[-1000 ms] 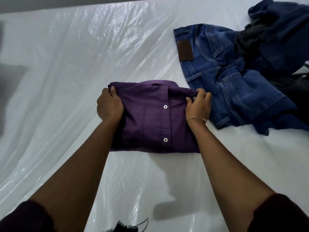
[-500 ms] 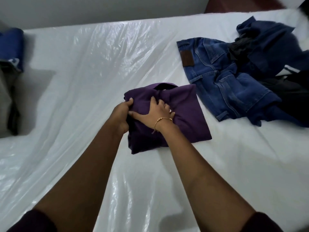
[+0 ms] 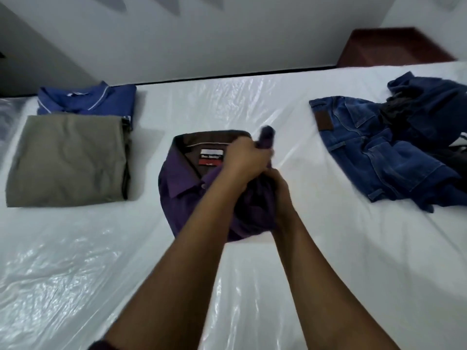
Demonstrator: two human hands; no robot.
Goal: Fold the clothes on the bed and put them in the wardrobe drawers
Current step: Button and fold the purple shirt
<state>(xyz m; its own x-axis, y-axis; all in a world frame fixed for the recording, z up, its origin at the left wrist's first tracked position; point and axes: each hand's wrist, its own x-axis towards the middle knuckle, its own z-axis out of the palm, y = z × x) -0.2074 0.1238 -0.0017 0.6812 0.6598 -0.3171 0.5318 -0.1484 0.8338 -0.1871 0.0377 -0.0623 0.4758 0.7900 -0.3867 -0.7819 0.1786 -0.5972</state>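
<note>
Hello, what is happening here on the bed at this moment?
A person is folding a purple shirt on the plastic-covered bed. The left hand and right hand both grip its bunched right side. Left of it lie a folded olive garment and a folded blue shirt. Blue jeans and dark clothes wait unfolded at the right.

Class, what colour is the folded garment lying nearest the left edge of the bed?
Olive-grey, plain: the folded garment, seen clearly in the head view.
</note>
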